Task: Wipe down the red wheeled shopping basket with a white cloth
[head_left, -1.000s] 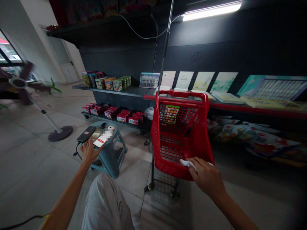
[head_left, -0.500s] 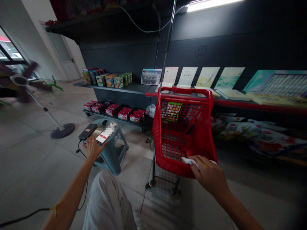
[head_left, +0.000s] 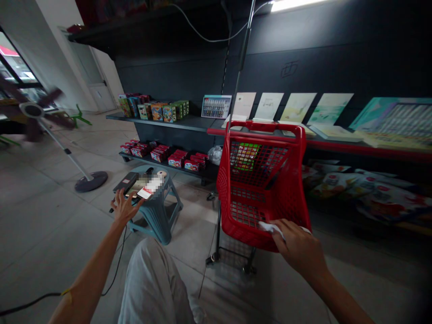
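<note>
My left hand [head_left: 124,208] is at the blue-grey plastic stool [head_left: 158,218], fingers spread at the near edge of a lit phone [head_left: 144,193]. Beside the phone lie a black box-shaped device [head_left: 124,182] and a small round item [head_left: 162,173]; part of the stool top is blurred out. On the right, my right hand [head_left: 300,246] is closed on a crumpled white cloth [head_left: 270,227], pressed to the front rim of a red shopping cart [head_left: 301,193]. The cloth's lower part is hidden under my fingers. A green packet [head_left: 248,155] shows through the cart's mesh.
Behind the cart, a dark shelf [head_left: 192,123] carries small boxes [head_left: 168,112], a pen set [head_left: 216,107] and upright books [head_left: 271,105]. Red boxes [head_left: 178,157] line the lower shelf. A standing fan [head_left: 90,181] is at left, and a black cable [head_left: 116,274] trails past my left arm.
My left hand has shifted slightly left and down along the stool edge, its fingers still spread. My right hand keeps the cloth at the cart rim. The view has turned slightly.
</note>
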`<action>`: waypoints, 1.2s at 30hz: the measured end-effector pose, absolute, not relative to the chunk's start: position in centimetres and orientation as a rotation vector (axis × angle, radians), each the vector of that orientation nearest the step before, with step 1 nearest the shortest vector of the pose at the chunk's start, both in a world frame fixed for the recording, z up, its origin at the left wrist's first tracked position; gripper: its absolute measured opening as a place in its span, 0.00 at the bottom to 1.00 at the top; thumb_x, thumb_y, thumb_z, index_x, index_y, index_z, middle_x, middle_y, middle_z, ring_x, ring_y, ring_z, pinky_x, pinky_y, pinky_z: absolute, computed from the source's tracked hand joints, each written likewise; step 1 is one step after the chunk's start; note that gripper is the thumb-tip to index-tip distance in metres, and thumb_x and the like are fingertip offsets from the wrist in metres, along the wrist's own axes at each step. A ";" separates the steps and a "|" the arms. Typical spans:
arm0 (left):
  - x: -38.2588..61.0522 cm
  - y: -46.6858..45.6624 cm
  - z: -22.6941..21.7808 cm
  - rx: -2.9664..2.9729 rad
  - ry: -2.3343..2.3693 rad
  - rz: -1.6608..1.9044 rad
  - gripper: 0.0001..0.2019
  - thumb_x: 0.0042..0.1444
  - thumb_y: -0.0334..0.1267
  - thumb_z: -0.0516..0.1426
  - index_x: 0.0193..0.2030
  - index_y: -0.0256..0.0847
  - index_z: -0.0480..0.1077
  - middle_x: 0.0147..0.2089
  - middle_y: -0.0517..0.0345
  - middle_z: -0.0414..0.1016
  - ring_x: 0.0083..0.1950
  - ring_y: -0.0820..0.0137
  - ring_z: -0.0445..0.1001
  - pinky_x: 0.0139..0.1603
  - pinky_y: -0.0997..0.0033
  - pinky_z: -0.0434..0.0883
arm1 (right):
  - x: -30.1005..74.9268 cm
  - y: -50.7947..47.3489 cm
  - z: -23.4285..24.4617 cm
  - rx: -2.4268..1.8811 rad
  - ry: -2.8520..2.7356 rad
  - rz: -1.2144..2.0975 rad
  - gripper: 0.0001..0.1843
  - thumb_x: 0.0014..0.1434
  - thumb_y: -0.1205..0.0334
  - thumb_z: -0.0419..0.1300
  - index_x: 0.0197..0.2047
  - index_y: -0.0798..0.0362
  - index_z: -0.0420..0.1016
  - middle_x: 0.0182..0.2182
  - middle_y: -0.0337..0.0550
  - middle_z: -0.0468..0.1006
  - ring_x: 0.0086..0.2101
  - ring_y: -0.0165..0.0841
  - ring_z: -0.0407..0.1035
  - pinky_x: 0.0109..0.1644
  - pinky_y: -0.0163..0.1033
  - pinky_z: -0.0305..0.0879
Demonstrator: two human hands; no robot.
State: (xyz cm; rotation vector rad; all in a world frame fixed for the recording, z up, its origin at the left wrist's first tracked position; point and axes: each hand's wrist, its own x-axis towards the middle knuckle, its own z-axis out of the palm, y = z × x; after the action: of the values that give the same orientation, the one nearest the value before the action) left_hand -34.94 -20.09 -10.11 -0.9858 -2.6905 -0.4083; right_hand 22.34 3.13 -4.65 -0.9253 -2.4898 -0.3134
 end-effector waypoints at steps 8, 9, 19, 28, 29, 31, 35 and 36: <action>-34.5 -20.4 -9.9 -0.986 -2.649 -0.417 0.34 0.60 0.65 0.51 0.66 0.49 0.67 0.78 0.43 0.40 0.77 0.43 0.41 0.70 0.30 0.44 | 22.3 3.0 -4.3 -0.919 -2.497 -0.267 0.14 0.68 0.60 0.51 0.46 0.51 0.78 0.40 0.43 0.81 0.38 0.35 0.74 0.43 0.40 0.61; -34.5 -20.4 -10.0 -0.985 -2.649 -0.412 0.34 0.60 0.65 0.51 0.66 0.49 0.67 0.78 0.43 0.40 0.77 0.43 0.41 0.70 0.30 0.44 | 22.3 3.0 -4.3 -0.919 -2.495 -0.267 0.14 0.68 0.60 0.51 0.46 0.51 0.78 0.40 0.43 0.81 0.38 0.35 0.74 0.43 0.40 0.61; -34.5 -20.4 -10.1 -0.979 -2.647 -0.402 0.34 0.62 0.66 0.49 0.67 0.49 0.66 0.77 0.39 0.41 0.76 0.43 0.43 0.69 0.30 0.47 | 22.1 3.0 -4.1 -0.916 -2.469 -0.261 0.15 0.69 0.60 0.50 0.45 0.52 0.78 0.40 0.44 0.82 0.39 0.35 0.75 0.42 0.40 0.61; -34.9 -20.6 -10.3 -1.012 -2.652 -0.371 0.29 0.63 0.60 0.52 0.66 0.50 0.68 0.78 0.42 0.42 0.76 0.41 0.43 0.70 0.29 0.45 | 22.1 2.9 -4.1 -0.929 -2.470 -0.264 0.15 0.68 0.60 0.50 0.44 0.53 0.78 0.41 0.44 0.82 0.40 0.36 0.75 0.43 0.40 0.62; -34.9 -20.7 -10.2 -1.015 -2.641 -0.368 0.29 0.63 0.60 0.52 0.66 0.50 0.67 0.78 0.42 0.42 0.76 0.42 0.43 0.70 0.30 0.45 | 22.1 2.9 -4.1 -0.931 -2.473 -0.265 0.15 0.68 0.60 0.50 0.45 0.53 0.78 0.41 0.44 0.82 0.40 0.36 0.75 0.43 0.40 0.62; -34.9 -20.8 -10.1 -1.020 -2.616 -0.368 0.30 0.63 0.60 0.51 0.67 0.49 0.66 0.78 0.41 0.41 0.77 0.44 0.42 0.70 0.32 0.46 | 22.1 3.0 -4.2 -0.935 -2.476 -0.264 0.15 0.68 0.60 0.50 0.45 0.53 0.78 0.41 0.44 0.82 0.39 0.35 0.75 0.42 0.40 0.62; -34.8 -20.9 -10.1 -1.017 -2.616 -0.364 0.31 0.63 0.62 0.51 0.67 0.49 0.66 0.77 0.40 0.44 0.76 0.43 0.43 0.70 0.31 0.47 | 22.2 3.0 -4.3 -0.932 -2.474 -0.242 0.14 0.68 0.61 0.51 0.45 0.53 0.79 0.41 0.45 0.82 0.39 0.35 0.75 0.42 0.39 0.62; -34.8 -20.9 -10.1 -1.014 -2.621 -0.359 0.31 0.62 0.61 0.52 0.67 0.49 0.66 0.77 0.40 0.44 0.76 0.43 0.43 0.70 0.32 0.47 | 22.2 3.0 -4.3 -0.932 -2.473 -0.238 0.14 0.68 0.60 0.51 0.45 0.53 0.79 0.41 0.45 0.82 0.39 0.35 0.75 0.42 0.39 0.62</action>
State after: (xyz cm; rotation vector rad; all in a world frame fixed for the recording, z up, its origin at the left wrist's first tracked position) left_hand -34.77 -20.94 -10.11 -1.0135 -2.6214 -0.3590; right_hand 22.19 2.98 -4.28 -0.9318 -2.4733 -0.2377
